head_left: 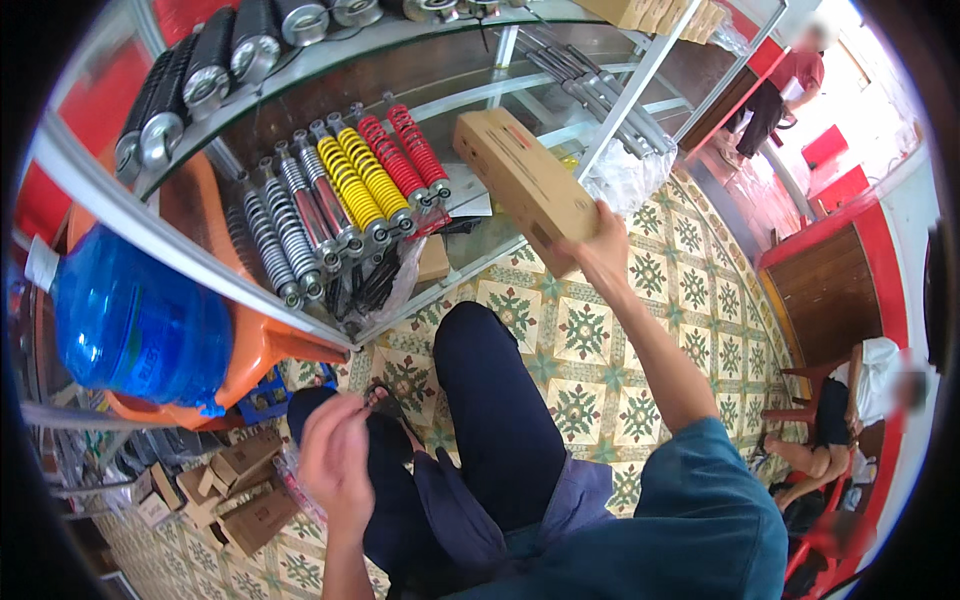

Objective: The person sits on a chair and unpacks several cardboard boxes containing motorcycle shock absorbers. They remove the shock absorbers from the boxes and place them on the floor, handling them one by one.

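Note:
My right hand [603, 250] grips the near end of a long brown cardboard box [520, 180]. The box is tilted, its far end in front of the glass display shelf. My left hand [335, 450] is raised over my left thigh, away from the box. Motion blurs its fingers, so whether they hold anything cannot be made out. On the lower glass shelf lies a row of coil-spring shock absorbers: grey ones [268, 238], yellow ones [355, 185] and red ones [400, 150]. A clear plastic bag [400, 285] lies at their near ends.
Black shock absorbers [210, 75] line the upper shelf; metal tubes [600, 95] lie at its right. A blue water bottle [135, 315] rests on an orange chair [265, 345]. Cardboard boxes [240, 490] sit lower left. One person [795, 85] is far right, another [840, 410] sits at right.

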Demonstrator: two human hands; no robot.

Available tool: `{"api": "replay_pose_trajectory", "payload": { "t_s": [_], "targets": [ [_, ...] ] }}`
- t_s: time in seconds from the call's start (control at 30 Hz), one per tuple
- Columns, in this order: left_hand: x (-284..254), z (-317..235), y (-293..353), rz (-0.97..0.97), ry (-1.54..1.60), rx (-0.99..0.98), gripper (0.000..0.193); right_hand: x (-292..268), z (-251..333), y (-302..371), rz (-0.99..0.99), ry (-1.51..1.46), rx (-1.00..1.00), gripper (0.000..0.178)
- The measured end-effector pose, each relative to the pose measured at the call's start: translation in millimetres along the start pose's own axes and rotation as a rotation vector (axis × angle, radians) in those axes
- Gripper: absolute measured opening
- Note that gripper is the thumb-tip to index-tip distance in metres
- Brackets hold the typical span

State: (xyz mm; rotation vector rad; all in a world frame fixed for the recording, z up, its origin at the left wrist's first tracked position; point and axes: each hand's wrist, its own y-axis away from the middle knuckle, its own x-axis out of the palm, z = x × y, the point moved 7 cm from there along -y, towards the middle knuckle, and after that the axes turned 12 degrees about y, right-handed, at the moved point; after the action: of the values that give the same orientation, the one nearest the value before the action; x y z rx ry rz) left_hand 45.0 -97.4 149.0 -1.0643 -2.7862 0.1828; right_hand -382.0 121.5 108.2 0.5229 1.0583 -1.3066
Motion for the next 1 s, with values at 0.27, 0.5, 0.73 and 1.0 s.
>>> {"api": "replay_pose_trajectory", "payload": {
  "t_s": [0.27, 0.5, 0.73, 1.0],
  "targets": [
    [112, 70, -103, 0.092, 0.484, -0.540, 0.094, -128, -44, 190, 0.122, -0.190, -0.224, 0.111],
    [77, 59, 4, 0.358, 0.379, -0.756, 0.072, -170, -47, 260, 0.326, -0.133, -0.548, 0.105],
    [-30, 20, 105, 0.028, 0.296, -0.418, 0.069, -95, -35, 302, 0.577, -0.357, -0.606, 0.112],
    [-88, 39, 153, -0.061, 0.327, -0.299, 0.070, -44, -67, 308, 1.047, -0.945, 0.328, 0.057]
  ]
}}
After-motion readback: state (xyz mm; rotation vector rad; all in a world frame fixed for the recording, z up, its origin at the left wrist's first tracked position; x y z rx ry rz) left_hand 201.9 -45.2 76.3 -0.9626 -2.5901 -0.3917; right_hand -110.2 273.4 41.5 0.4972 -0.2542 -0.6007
